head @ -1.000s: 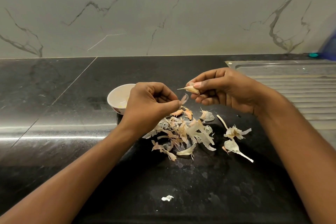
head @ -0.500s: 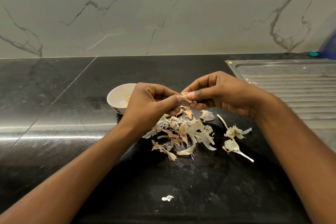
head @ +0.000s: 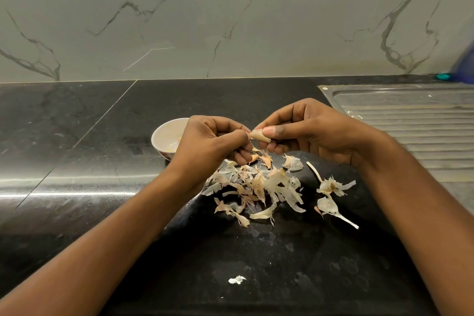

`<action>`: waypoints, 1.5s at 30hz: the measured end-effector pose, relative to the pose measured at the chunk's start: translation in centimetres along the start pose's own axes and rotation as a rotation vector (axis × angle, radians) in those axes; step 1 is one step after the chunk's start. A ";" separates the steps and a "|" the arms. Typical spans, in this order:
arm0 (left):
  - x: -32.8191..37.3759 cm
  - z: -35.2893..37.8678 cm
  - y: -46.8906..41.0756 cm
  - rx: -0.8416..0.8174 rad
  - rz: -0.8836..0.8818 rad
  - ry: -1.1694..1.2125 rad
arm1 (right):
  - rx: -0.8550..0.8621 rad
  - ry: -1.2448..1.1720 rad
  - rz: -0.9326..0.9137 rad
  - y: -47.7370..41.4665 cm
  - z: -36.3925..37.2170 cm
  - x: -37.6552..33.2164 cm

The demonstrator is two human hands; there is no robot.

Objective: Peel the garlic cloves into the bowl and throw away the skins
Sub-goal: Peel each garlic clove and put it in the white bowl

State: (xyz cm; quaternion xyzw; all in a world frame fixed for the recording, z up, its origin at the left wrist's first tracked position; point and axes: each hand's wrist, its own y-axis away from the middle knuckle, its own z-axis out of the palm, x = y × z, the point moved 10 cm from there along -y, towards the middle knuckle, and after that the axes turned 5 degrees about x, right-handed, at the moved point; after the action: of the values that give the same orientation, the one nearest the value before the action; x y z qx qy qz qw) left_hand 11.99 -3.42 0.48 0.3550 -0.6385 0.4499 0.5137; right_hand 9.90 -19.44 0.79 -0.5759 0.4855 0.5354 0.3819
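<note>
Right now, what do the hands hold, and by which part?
A garlic clove: the right hand pinches one end between thumb and fingers, the left hand pinches the other end.

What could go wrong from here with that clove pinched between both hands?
1. The garlic clove, pinched between the left hand and right hand, could slip and drop into the skin pile rather than the bowl.
2. Loose skins lie close to the bowl; one might fall in.

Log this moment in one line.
phase: peeling | right hand: pinches garlic clove | left hand: pinches clove's tip | skins: piled on counter | bowl: beyond left hand
</note>
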 end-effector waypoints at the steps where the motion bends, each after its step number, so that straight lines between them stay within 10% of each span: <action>1: 0.0 0.1 0.0 -0.002 -0.003 0.018 | -0.008 -0.026 0.008 0.0 0.1 0.1; 45: -1.5 0.2 0.4 0.026 -0.118 0.047 | 0.098 -0.019 -0.030 -0.2 0.1 -0.3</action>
State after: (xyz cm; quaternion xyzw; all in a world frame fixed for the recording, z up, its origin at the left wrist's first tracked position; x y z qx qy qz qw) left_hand 11.86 -3.51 -1.04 0.3878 -0.5982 0.4355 0.5496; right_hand 10.11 -19.25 1.01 -0.5585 0.4988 0.5107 0.4224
